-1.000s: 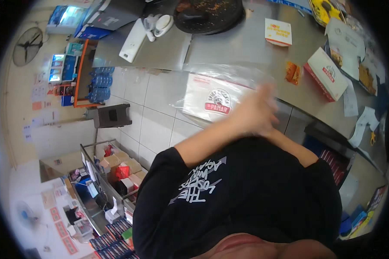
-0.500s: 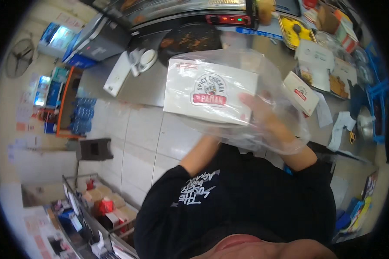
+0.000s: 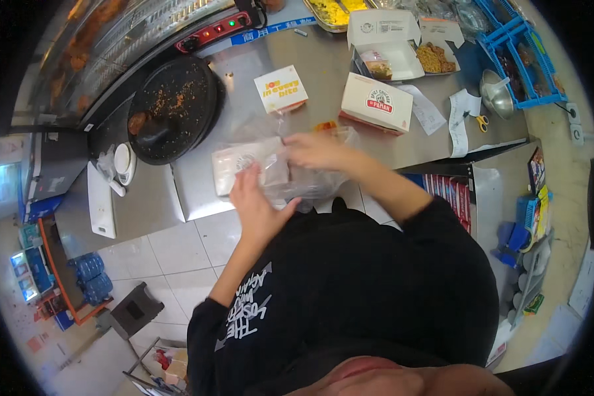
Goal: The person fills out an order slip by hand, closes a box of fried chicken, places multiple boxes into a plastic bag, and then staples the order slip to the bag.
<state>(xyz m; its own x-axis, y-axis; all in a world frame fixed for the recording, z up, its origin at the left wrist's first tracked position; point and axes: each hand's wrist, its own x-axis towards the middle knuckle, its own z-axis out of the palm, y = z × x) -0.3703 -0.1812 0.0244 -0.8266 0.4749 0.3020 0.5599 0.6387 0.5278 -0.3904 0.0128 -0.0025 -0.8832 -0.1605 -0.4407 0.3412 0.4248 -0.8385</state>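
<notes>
- The white box (image 3: 227,173), with a round print on its lid, is at the front part of the worktop (image 3: 162,197), between the person's two hands.
- A clear plastic bag (image 3: 323,186) is around this box, and its loose film spreads to the right; I cannot tell how far the box sits inside it.
- The left hand (image 3: 257,204) has its fingers on the top of the box, and its thumb stands well apart from them, pointing to the right.
- The right hand (image 3: 318,153) is at the right end of the box, over the film; it is blurred, so I cannot tell if its fingers are pinched on the bag.
- Just behind the right hand there is an orange packet (image 3: 325,125), partly hidden.
- Farther back stands a small white carton (image 3: 282,86) with yellow letters.
- To the right of this carton is a closed white and red box (image 3: 369,109), and behind it an open box (image 3: 409,65) with food inside.
- To the left of the bagged box lies a dark round pan (image 3: 193,125) with crumbs.
- Yellow-handled scissors (image 3: 483,124) lie at the right, near a metal bowl (image 3: 500,102).
</notes>
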